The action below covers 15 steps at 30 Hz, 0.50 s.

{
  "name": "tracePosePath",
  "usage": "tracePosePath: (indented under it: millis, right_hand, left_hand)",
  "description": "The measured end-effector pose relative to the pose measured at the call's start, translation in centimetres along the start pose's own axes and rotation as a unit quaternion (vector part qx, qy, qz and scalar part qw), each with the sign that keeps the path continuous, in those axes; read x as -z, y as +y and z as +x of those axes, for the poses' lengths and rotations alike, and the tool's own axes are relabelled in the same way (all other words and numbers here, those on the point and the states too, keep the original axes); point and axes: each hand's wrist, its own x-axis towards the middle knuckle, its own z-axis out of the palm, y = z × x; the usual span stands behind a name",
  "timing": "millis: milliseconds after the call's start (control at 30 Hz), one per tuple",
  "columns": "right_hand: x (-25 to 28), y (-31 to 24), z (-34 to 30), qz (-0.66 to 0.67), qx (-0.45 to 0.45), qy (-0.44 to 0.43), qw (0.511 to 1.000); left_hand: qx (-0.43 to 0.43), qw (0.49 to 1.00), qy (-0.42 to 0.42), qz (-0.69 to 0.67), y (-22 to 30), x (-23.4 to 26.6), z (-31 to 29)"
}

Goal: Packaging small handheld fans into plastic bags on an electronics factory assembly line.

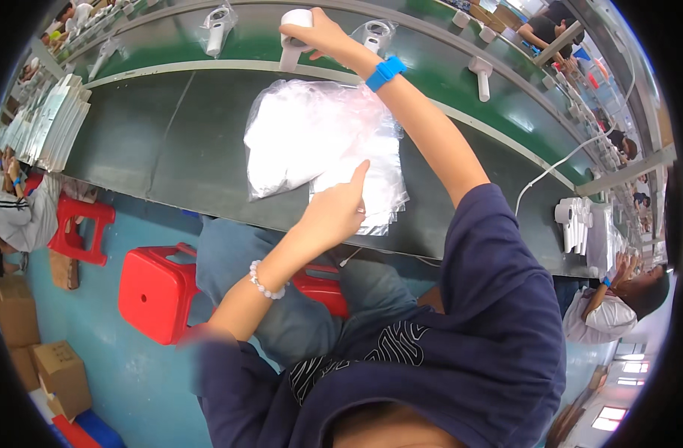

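Observation:
My right hand (323, 36), with a blue band on the wrist, is closed round a white handheld device (290, 58) with a rounded head and a short handle. It holds the device at the far side, above the green conveyor. My left hand (334, 214) lies over the near part of a stack of flat clear plastic bags (388, 179). Its index finger is stretched out across them, while the other fingers are curled and partly hidden. Left of the stack, a bulky, shiny clear plastic bag (278, 145) rests on the dark table, overexposed by glare.
The green conveyor (423, 71) carries more white devices, one bagged (216, 31) and one bare (482, 77). Flat packets (54, 123) are stacked at the table's left end; several white devices (573, 224) stand right. A white cable (554, 168) crosses the right side. Red stools (151, 295) stand below.

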Motion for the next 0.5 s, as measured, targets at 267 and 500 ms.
tracePosePath:
  millis: [267,500]
  right_hand:
    - [8.4,-1.6,-11.2,0.181,0.06,0.049,0.98]
    - [14.1,-1.6,-25.5,0.308,0.027,0.208,0.928]
  left_hand:
    - [-0.014,0.993,0.03,-0.114,0.3,1.7,1.3]
    - [0.046,0.959,0.078,-0.267,1.6,1.3,1.5]
